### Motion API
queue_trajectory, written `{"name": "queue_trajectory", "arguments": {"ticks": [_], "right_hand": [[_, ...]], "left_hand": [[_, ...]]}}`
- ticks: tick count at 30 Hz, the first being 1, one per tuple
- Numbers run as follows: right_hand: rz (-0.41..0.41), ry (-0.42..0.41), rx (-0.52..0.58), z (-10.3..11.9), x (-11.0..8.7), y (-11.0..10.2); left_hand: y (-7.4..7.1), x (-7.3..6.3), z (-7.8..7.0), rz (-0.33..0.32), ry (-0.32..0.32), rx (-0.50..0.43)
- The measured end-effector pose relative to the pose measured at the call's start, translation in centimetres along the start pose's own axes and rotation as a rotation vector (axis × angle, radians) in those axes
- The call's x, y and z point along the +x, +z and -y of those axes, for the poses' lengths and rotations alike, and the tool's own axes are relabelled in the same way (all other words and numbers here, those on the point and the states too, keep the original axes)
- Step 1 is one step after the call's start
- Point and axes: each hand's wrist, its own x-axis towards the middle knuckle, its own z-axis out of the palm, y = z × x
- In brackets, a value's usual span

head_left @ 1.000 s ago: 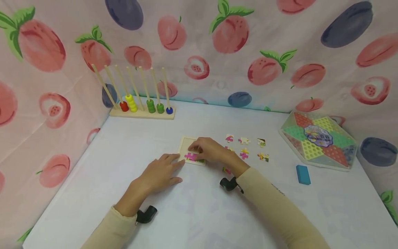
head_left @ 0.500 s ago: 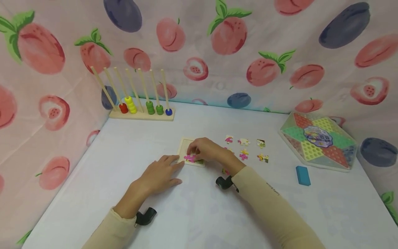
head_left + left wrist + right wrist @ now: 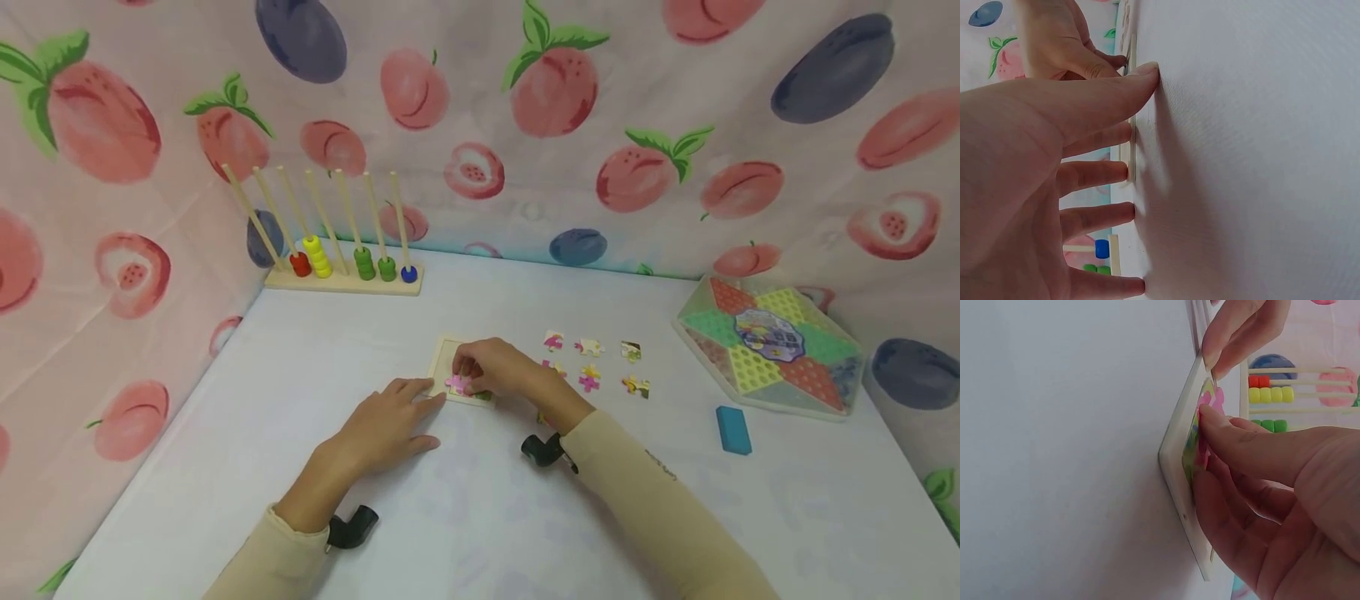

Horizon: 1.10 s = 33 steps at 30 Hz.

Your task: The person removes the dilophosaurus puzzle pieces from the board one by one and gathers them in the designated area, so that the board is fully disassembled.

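In the head view a small wooden puzzle tray (image 3: 435,367) lies on the table with pieces at its near side. My right hand (image 3: 498,367) is over the tray, thumb and fingertips closed in on a pink puzzle piece (image 3: 457,385). The right wrist view shows the thumb on that pink piece and a green-patterned piece (image 3: 1190,450) beside it, inside the tray's raised border. My left hand (image 3: 386,425) lies with fingers spread and extended, fingertips at the tray's left edge. In the left wrist view its fingers (image 3: 1100,219) reach down to the tabletop and the tray rim.
Several loose puzzle pieces (image 3: 589,379) lie right of the tray, some partly behind the right forearm. A blue block (image 3: 733,430) and a hexagonal Chinese checkers box (image 3: 768,342) are farther right. A peg abacus (image 3: 343,283) with coloured beads stands back left, before the fruit-print cloth (image 3: 525,200).
The pink piece now looks paler and slightly shifted under the right fingertips. The left hand stays put at the tray's edge. The head view has tilted up slightly.
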Motion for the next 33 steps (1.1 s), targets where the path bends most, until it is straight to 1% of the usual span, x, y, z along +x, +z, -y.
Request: {"name": "queue_trajectory", "arguments": {"ticks": [7, 9, 16, 19, 25, 30, 33], "right_hand": [[-0.020, -0.005, 0.007, 0.2, -0.5, 0.3], [-0.028, -0.006, -0.006, 0.2, -0.6, 0.2], [-0.079, -0.009, -0.126, 0.6, -1.0, -0.1], [-0.094, -0.007, -0.145, 0.7, -1.1, -0.2], [-0.120, 0.006, -0.095, 0.7, -1.3, -0.1], [-0.140, -0.026, -0.045, 0.5, -1.6, 0.0], [-0.157, -0.039, 0.002, 0.2, -1.7, 0.0]], "left_hand": [[0.2, -0.1, 0.0, 0.003, -0.008, -0.009], [0.1, -0.2, -0.1, 0.000, -0.008, -0.006], [-0.2, -0.1, -0.3, -0.015, -0.002, 0.015], [-0.3, -0.1, -0.4, -0.016, -0.005, 0.016], [-0.3, 0.0, -0.4, -0.003, -0.017, 0.010], [-0.3, -0.1, -0.5, 0.006, -0.031, -0.004], [-0.3, -0.2, -0.5, 0.005, -0.027, -0.001]]}}
